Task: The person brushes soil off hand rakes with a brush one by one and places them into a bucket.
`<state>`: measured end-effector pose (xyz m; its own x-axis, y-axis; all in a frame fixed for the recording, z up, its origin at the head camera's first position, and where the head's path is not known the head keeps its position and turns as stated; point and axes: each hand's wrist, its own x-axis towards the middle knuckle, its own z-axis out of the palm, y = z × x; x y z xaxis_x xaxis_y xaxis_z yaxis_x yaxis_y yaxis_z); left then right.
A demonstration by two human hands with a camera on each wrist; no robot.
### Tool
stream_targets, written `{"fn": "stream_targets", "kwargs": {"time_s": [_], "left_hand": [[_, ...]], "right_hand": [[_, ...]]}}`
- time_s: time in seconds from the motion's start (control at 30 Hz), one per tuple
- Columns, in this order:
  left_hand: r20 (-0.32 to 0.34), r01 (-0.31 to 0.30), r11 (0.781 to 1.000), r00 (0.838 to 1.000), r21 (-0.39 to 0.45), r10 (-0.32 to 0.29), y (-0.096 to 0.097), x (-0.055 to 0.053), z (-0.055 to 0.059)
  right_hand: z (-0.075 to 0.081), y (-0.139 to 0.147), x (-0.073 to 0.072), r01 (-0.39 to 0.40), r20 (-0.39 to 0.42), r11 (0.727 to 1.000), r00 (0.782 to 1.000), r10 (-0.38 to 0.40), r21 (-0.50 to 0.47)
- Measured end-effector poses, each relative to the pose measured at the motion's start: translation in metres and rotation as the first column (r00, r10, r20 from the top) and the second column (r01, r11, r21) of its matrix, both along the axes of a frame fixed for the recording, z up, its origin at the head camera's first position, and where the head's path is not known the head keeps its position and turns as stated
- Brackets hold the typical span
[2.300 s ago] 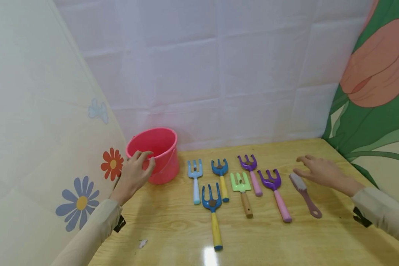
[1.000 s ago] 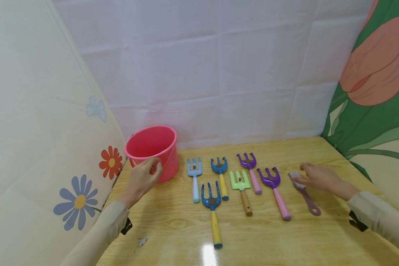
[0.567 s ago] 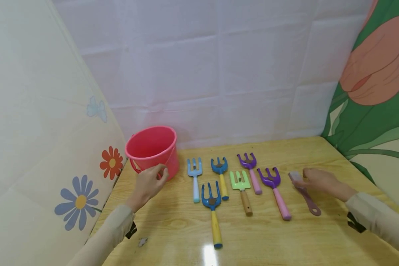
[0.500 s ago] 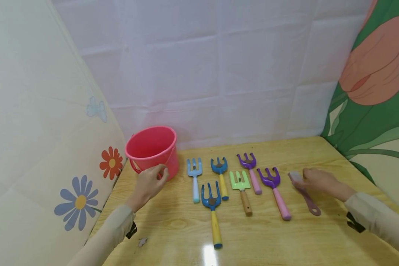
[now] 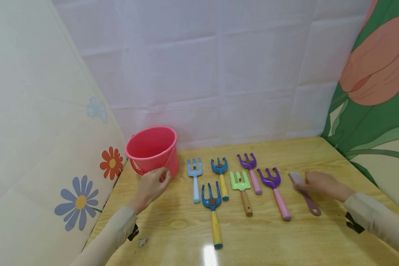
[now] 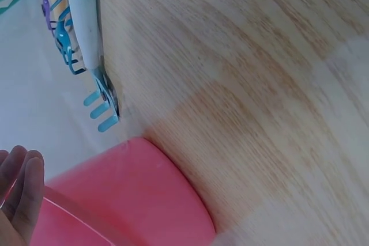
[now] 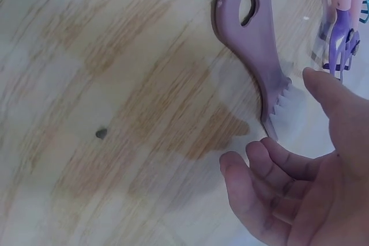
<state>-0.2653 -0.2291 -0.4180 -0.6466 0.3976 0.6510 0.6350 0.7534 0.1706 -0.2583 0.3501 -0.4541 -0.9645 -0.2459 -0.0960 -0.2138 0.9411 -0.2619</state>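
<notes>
A mauve-handled scrubbing brush (image 5: pixel 310 202) with pale bristles lies on the table at the right. My right hand (image 5: pixel 324 184) is over its bristle end, thumb on one side and bent fingers on the other. In the right wrist view, the thumb and fingertips (image 7: pixel 233 162) stand around the brush head (image 7: pixel 288 108) without gripping it. My left hand (image 5: pixel 149 187) hovers in front of the pink bucket (image 5: pixel 159 162), holding nothing. Seen from the left wrist, its fingers (image 6: pixel 29 191) are nearly straight and overlap the bucket's rim.
Several small garden hand forks lie between the hands: a light blue one (image 5: pixel 195 186), blue-and-yellow ones (image 5: pixel 215 225), a green one with a wooden handle (image 5: pixel 246 203), and purple-and-pink ones (image 5: pixel 280 205). A white cloth (image 5: pixel 199 74) hangs behind the table (image 5: pixel 173 229).
My right hand has come down over the brush head, its thumb and fingers drawing in around it. My left hand has moved from the bucket's rim down and rightward, in front of the bucket.
</notes>
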Motion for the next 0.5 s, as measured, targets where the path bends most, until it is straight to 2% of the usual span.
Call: {"fn": "stream_targets", "kwargs": {"time_s": [0.33,0.5], "left_hand": [[-0.005,0.021,1.0,1.0,-0.024,-0.021,0.009,-0.001,-0.013],[0.006,-0.002,1.0,1.0,-0.015,0.002,0.013,-0.002,-0.018]], "right_hand": [[-0.001,-0.001,0.0,0.012,0.043,1.0,0.999,-0.013,0.025],[0.003,-0.002,0.001,0.001,0.042,1.0,0.999,-0.002,0.024]]}}
